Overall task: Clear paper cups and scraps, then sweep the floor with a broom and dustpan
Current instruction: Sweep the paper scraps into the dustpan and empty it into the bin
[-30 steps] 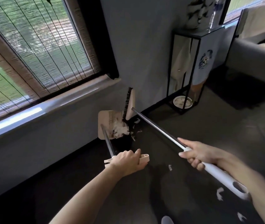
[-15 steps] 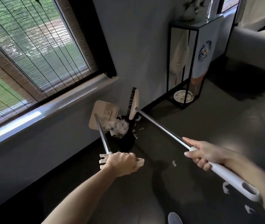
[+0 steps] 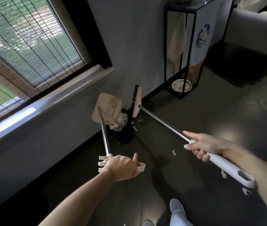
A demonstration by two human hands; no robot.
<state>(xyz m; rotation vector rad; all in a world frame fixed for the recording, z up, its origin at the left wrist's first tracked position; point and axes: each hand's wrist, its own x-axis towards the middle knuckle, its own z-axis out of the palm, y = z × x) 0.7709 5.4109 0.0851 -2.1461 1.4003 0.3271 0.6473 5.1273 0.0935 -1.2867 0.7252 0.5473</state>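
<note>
Grips with the left hand [image 3: 121,167] the pale comb-like top of the dustpan's thin metal pole [image 3: 104,132], fingers curled round it, thumb lifted. Holds the dustpan [image 3: 106,108] tilted at the far edge of the floor [image 3: 211,103], where it meets the grey wall [image 3: 137,38], back face toward the camera, with a heap of white paper scraps [image 3: 121,121] at its mouth and a dark shape [image 3: 127,136] below, not clear what. Grips with the right hand [image 3: 206,145] the broom pole [image 3: 162,123] just where the metal meets the white sleeve [image 3: 224,165], forefinger stretched along the metal, other fingers wrapped round. Sets the broom head [image 3: 136,101] on its end just beside the dustpan, on the right, bristles turned toward the wall, close to the heap; cannot tell if touching. A few small scraps on the floor just in front of the broom head, one more [image 3: 173,152] between the two poles, others [image 3: 246,191] under the white sleeve. Further right along the same wall edge, near the broom head but apart, a black metal stand [image 3: 181,46] with a round dish [image 3: 181,85] on its bottom level. Beyond it, a grey sofa [image 3: 251,30]. On the left, a reed blind [image 3: 31,46] over the window and a shiny sill [image 3: 48,103] above the dustpan. Near the bottom, a pale shoe [image 3: 176,207] on the floor.
</note>
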